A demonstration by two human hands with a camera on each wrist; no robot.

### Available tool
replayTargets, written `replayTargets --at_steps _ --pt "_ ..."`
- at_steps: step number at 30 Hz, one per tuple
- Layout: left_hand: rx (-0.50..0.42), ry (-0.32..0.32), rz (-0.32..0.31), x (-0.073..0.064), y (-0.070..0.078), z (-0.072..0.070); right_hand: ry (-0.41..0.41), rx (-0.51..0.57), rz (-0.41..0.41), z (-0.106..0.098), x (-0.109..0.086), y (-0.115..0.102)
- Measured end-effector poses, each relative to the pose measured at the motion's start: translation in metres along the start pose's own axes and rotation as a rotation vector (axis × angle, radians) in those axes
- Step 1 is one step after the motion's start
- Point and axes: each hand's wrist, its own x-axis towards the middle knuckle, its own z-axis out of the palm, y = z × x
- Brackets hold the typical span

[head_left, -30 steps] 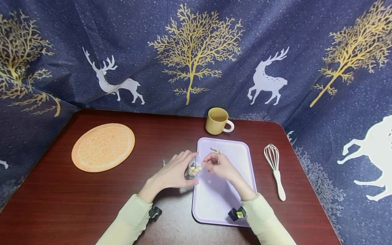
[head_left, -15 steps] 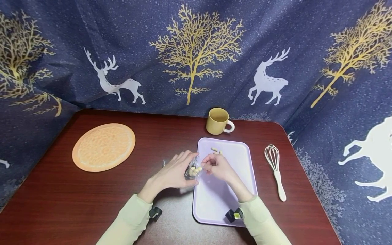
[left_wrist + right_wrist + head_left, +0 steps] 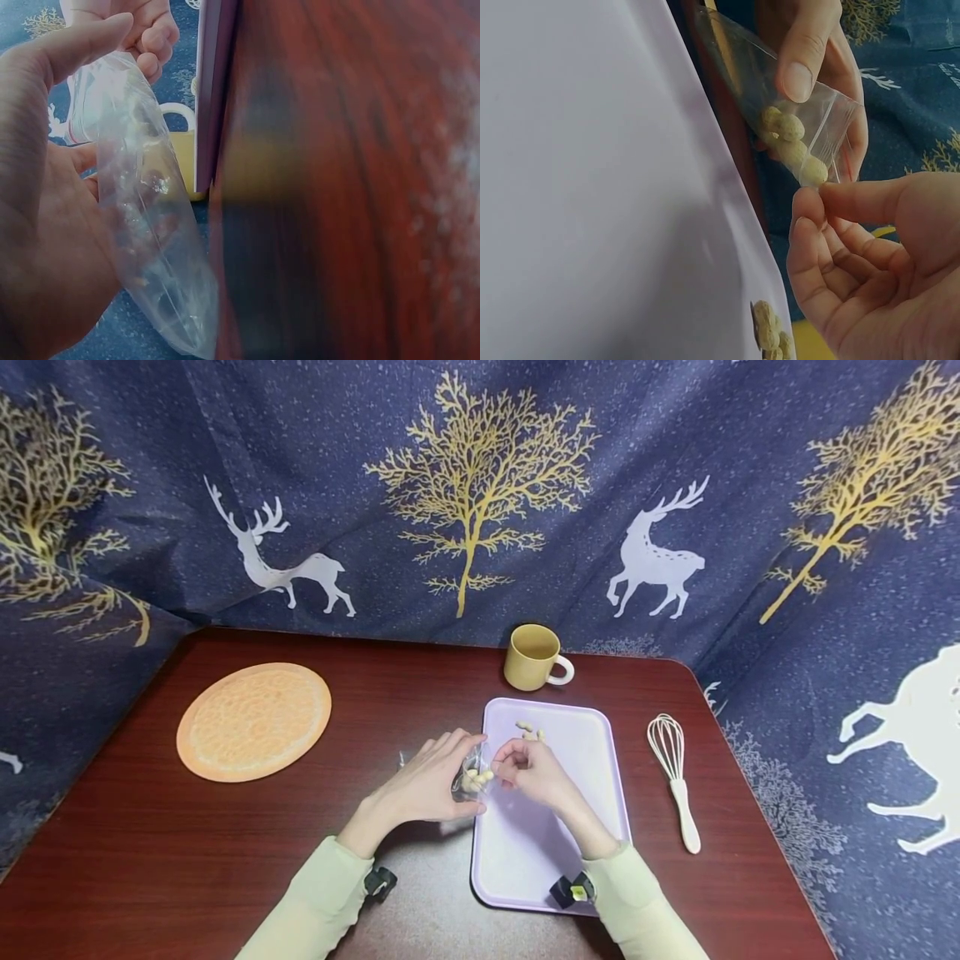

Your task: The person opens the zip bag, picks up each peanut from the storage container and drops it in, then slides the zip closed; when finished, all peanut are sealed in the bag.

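While fingers (image 3: 808, 204) pinch the bag (image 3: 829, 120), a mug (image 3: 525, 667) stands behind the tray (image 3: 517, 860).

L hand (image 3: 427, 783) cupped; R hand (image 3: 536, 768) pinching

The bag (image 3: 161, 225) looks glossy plastic, the peanuts (image 3: 790, 127) rough, the tray (image 3: 525, 860) smooth, the table (image 3: 225, 835) wood-grained, the far backdrop (image 3: 300, 427) cloth.

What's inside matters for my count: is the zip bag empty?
Not empty: peanuts show inside the clear zip bag in the right wrist view.
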Motion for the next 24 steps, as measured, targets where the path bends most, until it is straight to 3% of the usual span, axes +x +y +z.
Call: replayTargets --at_steps 24 --pt "0.1 -0.033 -0.059 -0.0063 -0.0057 0.0023 0.015 0.151 0.099 -0.0067 -0.0026 -0.0059"
